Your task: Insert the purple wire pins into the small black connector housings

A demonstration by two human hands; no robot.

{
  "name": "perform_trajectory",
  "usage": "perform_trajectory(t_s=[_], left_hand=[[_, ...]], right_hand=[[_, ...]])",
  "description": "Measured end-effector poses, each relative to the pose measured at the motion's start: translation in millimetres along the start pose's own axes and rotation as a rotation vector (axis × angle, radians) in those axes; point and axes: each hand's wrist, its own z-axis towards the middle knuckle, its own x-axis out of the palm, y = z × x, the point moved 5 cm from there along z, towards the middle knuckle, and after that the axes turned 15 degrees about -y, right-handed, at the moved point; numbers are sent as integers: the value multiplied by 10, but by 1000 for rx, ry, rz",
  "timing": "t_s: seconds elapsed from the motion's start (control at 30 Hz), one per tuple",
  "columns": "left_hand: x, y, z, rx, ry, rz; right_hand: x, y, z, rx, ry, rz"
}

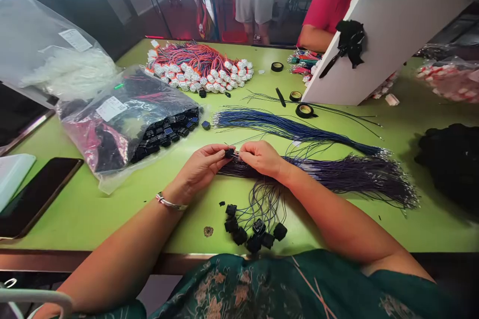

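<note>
Between thumb and fingers, my left hand [200, 167] holds a small black connector housing [229, 153]. Close against it, my right hand [264, 158] pinches thin wires with metal terminals at their ends; whether a terminal sits inside the housing I cannot tell. Beneath both hands lies a bundle of dark purple wires [359, 179]. Just beyond it stretches a bundle of blue wires [258, 122]. Nearer my body rest several black connectors with wires attached [258, 228]. A clear plastic bag [130, 84] of black housings [166, 132] lies open to the left.
White connectors with red and blue wires [202, 72] are heaped at the back. Rolls of black tape [305, 110] and a dark pen-like tool [280, 97] lie right of centre. A white panel [381, 35] stands at right, a co-worker's arm [318, 37] behind it. A phone [37, 197] lies left.
</note>
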Motion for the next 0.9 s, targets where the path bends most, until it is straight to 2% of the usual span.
perform_trajectory(t_s=[0.17,0.63,0.77,0.9], left_hand=[[3,8,6,-7,14,24],[-11,16,-12,6,11,75],[5,-7,-44,84,-24,141],[25,-51,-69,242,-22,270]], right_hand=[[59,-6,14,-7,65,21],[105,-79,-3,84,96,195],[114,-95,-5,105,113,198],[116,-90,-7,84,114,141]])
